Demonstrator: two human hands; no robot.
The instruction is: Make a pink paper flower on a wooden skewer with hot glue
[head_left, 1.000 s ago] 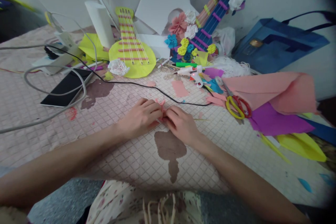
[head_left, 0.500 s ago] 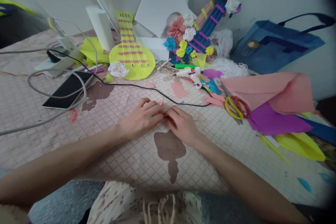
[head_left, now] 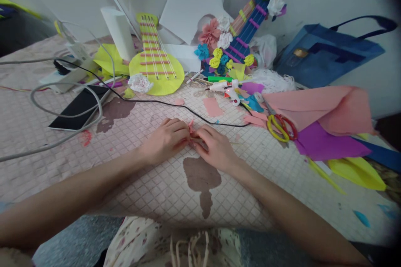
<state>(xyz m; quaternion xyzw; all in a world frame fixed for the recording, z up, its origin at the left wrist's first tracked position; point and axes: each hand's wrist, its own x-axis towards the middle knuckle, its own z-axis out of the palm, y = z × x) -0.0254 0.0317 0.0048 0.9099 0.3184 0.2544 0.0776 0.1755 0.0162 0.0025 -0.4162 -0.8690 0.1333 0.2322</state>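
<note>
A small piece of pink paper (head_left: 191, 126) is pinched between my two hands over the middle of the table; most of it is hidden by my fingers. My left hand (head_left: 171, 137) is closed on its left side, knuckles up. From the right, my right hand (head_left: 214, 144) grips it between thumb and fingers. A flat pink paper rectangle (head_left: 213, 107) lies beyond my hands. Farther right are several pink strips (head_left: 256, 119) and scissors (head_left: 278, 128) with yellow and red handles.
A black cable (head_left: 163, 101) crosses beyond my hands. Behind it stand a yellow paper guitar (head_left: 171, 85), a blue flower-covered guitar (head_left: 250, 29) and a glue gun (head_left: 230, 89). Left lies a black tablet (head_left: 75, 112); right are pink sheets (head_left: 313, 100), purple paper (head_left: 328, 142) and a blue bag (head_left: 313, 58).
My fingers have shifted slightly around the pink paper, and its tip shows more than half a second ago. Both hands stay in nearly the same place. The view has tilted a little.
</note>
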